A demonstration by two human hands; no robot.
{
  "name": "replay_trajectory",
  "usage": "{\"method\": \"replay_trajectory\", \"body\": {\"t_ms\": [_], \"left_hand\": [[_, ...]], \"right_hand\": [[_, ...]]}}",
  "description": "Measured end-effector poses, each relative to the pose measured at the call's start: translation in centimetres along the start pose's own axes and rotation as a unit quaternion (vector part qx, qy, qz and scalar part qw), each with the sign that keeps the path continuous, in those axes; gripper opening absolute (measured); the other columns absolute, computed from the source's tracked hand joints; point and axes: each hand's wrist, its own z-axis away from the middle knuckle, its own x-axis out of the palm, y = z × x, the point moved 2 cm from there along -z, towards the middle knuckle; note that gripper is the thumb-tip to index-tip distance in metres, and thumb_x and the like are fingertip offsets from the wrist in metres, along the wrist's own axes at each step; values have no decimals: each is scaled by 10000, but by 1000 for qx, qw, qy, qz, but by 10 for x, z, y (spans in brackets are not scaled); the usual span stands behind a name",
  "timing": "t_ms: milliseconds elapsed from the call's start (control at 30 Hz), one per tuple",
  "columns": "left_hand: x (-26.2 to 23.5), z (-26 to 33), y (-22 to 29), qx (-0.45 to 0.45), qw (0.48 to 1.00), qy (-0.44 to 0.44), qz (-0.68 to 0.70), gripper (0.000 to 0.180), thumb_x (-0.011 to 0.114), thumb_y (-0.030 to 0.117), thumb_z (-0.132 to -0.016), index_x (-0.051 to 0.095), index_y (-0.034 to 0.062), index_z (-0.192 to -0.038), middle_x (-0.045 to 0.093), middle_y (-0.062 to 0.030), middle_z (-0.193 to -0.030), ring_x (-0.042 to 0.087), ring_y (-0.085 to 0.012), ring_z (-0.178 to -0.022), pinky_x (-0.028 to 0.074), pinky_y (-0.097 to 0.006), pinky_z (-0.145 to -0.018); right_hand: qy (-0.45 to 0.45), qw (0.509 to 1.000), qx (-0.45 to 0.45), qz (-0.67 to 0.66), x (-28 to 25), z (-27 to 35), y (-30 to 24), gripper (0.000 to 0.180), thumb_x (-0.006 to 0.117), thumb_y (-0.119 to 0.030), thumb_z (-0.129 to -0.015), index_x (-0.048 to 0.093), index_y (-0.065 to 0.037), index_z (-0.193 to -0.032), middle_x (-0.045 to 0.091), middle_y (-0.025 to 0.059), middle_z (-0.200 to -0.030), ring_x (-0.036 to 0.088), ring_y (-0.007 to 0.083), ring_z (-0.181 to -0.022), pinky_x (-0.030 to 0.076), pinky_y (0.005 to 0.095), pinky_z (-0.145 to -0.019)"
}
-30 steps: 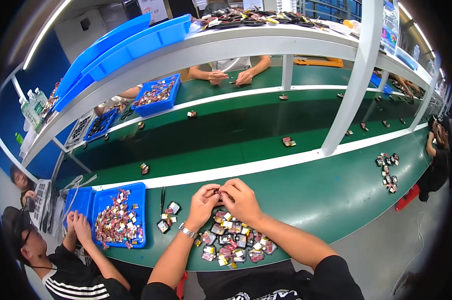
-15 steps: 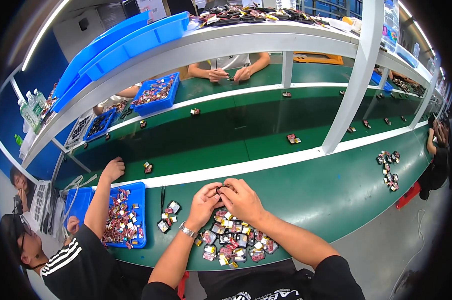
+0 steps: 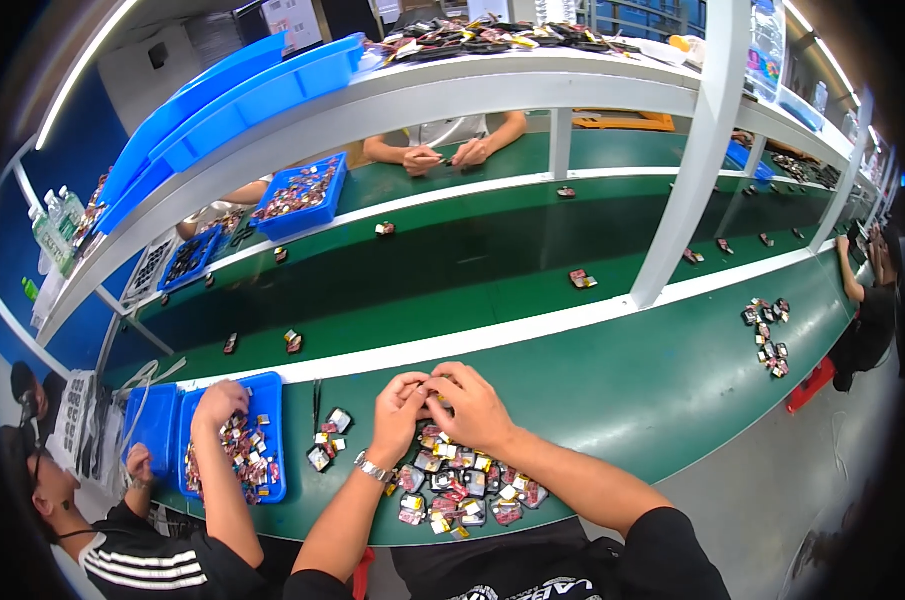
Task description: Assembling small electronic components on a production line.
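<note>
My left hand (image 3: 400,412) and my right hand (image 3: 468,408) meet above the bench, fingertips pinched together. Between them is a small black part, now mostly covered by my fingers; its exact kind cannot be told. Just below, close to the bench's front edge, lies a pile of small electronic units (image 3: 461,484) with black cases, red-and-black wires and silver-and-yellow pieces. A few similar units (image 3: 330,438) lie left of my left wrist, beside dark tweezers (image 3: 318,402).
At left, a co-worker's hand (image 3: 222,403) is in a blue tray (image 3: 280,478) of wired parts. A green conveyor belt (image 3: 443,300) carrying spaced units runs beyond a white rail (image 3: 423,352). A white post (image 3: 695,170) rises at right; another cluster of units (image 3: 766,335) sits farther right.
My hands stay joined, with the fingers closing further over the black part. The co-worker's hand at left has moved from near the belt down into the blue tray. Another unit appears on the belt.
</note>
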Motion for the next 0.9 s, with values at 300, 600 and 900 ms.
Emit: {"method": "replay_trajectory", "body": {"t_ms": [300,600,900], "left_hand": [[9,-1,12,93,993,69,-34,288,490,57,-986,470,-14,-1264,653,-156,-1114,661,-232,-1005,604,-335,-777],[-28,-1,5,137,973,125,-138,191,522,67,-979,563,-31,-1138,675,-150,-1043,677,-172,-875,567,-270,-694],[-6,5,17,244,850,47,-464,127,533,60,-837,632,14,-901,649,-166,-866,616,-373,-833,509,-444,-763]], "right_hand": [[6,972,201,-122,-6,-38,43,131,695,-50,-822,676,6,-939,669,99,-825,660,178,-693,533,305,-649],[23,965,235,118,31,-99,148,142,683,-81,-771,710,-56,-908,687,155,-917,646,330,-897,520,424,-810],[-188,978,72,63,137,-149,64,294,709,-167,-753,690,-37,-1016,665,184,-999,624,348,-1015,494,427,-923]]}}
